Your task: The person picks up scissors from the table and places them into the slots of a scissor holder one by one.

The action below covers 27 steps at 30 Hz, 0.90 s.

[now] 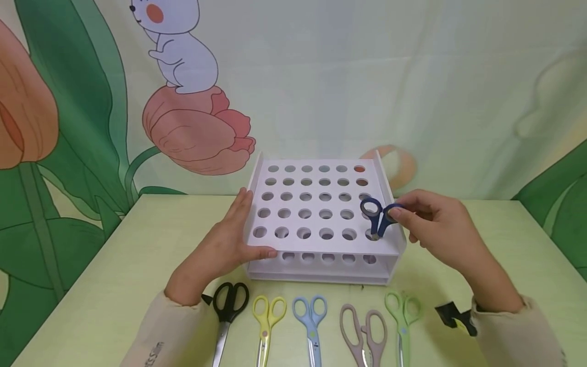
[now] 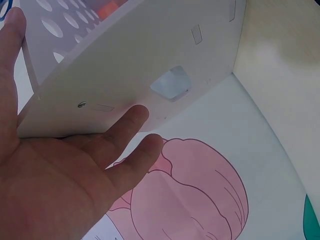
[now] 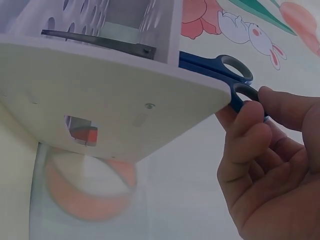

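A white rack (image 1: 316, 223) with rows of round holes in its two decks stands on the table. My left hand (image 1: 226, 232) rests on its left side, thumb along the front edge; in the left wrist view my left fingers (image 2: 131, 120) lie fairly straight by the outer wall. With thumb and fingers, my right hand (image 1: 435, 221) pinches one handle loop of dark blue scissors (image 1: 375, 221). They stand upright in the front right hole of the upper deck. A grey blade (image 3: 107, 44) shows below that deck in the right wrist view.
In front of the rack, left to right, lie black scissors (image 1: 225, 306), yellow scissors (image 1: 265, 323), light blue scissors (image 1: 312, 326), mauve scissors (image 1: 364, 334) and green scissors (image 1: 402, 321). A printed cloth (image 1: 344, 92) hangs behind the table (image 1: 114, 285).
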### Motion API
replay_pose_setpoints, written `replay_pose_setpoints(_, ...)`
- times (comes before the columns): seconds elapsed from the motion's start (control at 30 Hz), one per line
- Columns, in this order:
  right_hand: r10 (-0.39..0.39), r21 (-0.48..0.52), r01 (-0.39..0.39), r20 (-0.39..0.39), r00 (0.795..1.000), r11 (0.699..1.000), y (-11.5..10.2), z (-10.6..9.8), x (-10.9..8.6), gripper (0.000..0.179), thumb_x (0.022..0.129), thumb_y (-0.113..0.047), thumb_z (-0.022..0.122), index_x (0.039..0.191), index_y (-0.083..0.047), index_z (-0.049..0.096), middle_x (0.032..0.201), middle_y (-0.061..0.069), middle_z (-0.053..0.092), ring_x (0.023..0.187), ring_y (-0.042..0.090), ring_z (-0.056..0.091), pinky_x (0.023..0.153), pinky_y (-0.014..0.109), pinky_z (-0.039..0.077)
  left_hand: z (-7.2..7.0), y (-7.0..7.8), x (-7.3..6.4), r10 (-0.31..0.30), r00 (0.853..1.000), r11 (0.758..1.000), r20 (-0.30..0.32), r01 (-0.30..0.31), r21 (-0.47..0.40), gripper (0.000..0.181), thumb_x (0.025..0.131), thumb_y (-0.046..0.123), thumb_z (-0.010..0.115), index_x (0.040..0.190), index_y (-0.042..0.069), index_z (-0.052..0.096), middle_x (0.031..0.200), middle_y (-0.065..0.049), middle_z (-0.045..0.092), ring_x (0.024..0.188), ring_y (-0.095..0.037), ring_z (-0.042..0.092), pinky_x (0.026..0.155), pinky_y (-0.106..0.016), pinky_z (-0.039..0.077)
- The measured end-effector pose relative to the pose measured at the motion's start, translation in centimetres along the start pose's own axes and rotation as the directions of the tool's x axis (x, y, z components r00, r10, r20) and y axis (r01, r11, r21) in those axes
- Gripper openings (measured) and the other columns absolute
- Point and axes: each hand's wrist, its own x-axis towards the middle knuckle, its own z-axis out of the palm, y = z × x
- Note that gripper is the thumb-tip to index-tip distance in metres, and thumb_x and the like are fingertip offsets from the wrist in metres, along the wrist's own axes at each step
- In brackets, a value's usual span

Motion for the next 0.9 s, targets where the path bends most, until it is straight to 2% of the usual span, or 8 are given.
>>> replay_pose_setpoints(0.43,-0.008,0.036,0.01,-0.039,0.999,0.999,-0.1,1.2,0.2,0.019,0.097,-0.019,0.072,0.108,-0.005,0.073,0.075,0.01,0.063,0.053,0.021,0.054,0.047,0.029,0.042,0.0,-0.1,0.1,-0.004,1.0,1.0,0.008,0.004,-0.005,0.131,0.072,0.042,0.092,0.164,0.011,0.003,0.169,-0.005,-0.005,0.141,-0.038,0.034,0.11,-0.051,0.035)
replay_pose_setpoints(0.67,0.005,0.018,-0.005,-0.021,1.0,1.0,0.2,1.3,0.3,0.022,0.096,-0.025,0.073,0.107,-0.006,0.074,0.091,0.013,0.069,0.043,0.021,0.049,0.042,0.03,0.04,-0.1,0.0,0.1,-0.006,1.0,1.0,0.01,0.006,-0.009,0.131,0.072,0.041,0.092,0.164,0.011,0.004,0.169,-0.006,-0.005,0.142,-0.038,0.033,0.11,-0.05,0.036)
replay_pose_setpoints(0.9,0.024,0.013,-0.024,-0.013,1.0,1.0,0.4,1.0,0.3,0.023,0.097,-0.026,0.072,0.109,-0.007,0.074,0.093,0.013,0.07,0.043,0.021,0.047,0.041,0.03,0.039,0.0,0.1,0.1,-0.009,1.0,1.0,0.01,0.009,-0.01,0.13,0.073,0.039,0.092,0.163,0.01,0.004,0.169,-0.005,-0.005,0.141,-0.037,0.034,0.109,-0.049,0.037)
